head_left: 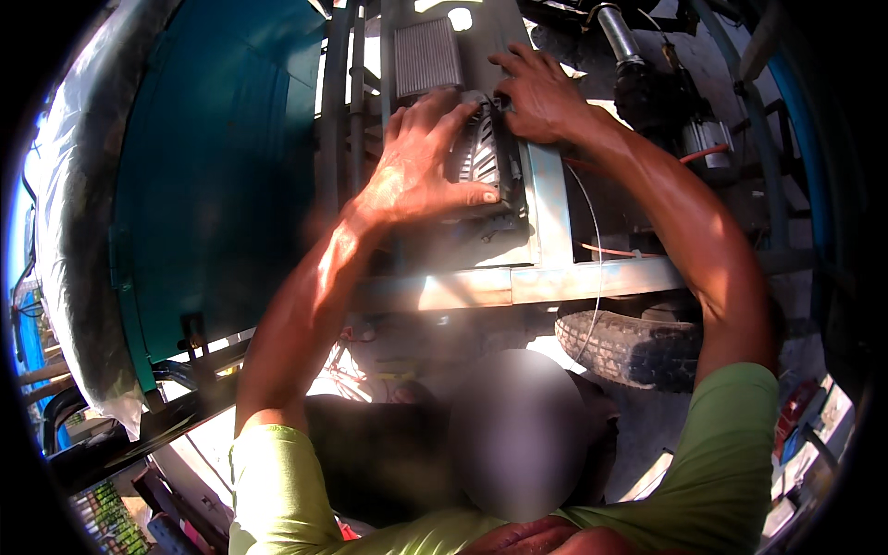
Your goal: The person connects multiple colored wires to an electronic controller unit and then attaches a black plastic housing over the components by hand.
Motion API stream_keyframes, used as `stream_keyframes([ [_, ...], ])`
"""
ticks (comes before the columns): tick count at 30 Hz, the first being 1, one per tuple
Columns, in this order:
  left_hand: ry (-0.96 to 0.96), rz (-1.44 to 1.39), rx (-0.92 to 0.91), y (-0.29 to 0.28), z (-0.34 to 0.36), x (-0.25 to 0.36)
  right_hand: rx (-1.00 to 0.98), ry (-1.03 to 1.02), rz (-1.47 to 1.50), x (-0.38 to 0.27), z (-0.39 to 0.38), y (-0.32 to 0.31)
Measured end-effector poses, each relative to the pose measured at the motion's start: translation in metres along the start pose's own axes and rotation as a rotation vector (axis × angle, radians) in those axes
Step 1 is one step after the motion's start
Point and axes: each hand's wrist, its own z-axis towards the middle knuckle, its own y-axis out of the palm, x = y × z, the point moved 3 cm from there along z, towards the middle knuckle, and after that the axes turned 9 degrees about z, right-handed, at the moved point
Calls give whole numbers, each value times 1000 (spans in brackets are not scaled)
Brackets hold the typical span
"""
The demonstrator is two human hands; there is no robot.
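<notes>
My left hand grips a dark ribbed, vented housing lying on a metal board, its thumb stretched along the lower end and its fingers bent at the top. My right hand touches the housing's upper right side, with its first fingers apart and reaching onto the board; its thumb is partly hidden. Just above my left fingers lies a grey finned rectangular plate. The board rests within a pale metal frame.
A teal panel with a plastic-wrapped pad stands left. A black mechanical assembly with a metal cylinder and thin cables are at right. A tyre lies below the frame. A blurred round patch covers the lower middle.
</notes>
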Motion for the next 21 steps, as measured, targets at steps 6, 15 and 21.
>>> stream_keyframes([
  [6,83,49,-34,3,-14,28,-61,47,53,7,1,-1],
  [15,-148,-15,75,0,-30,31,-104,35,11,5,-1,2],
  [21,-129,29,85,4,-30,32,-83,-13,-31,8,-2,0],
])
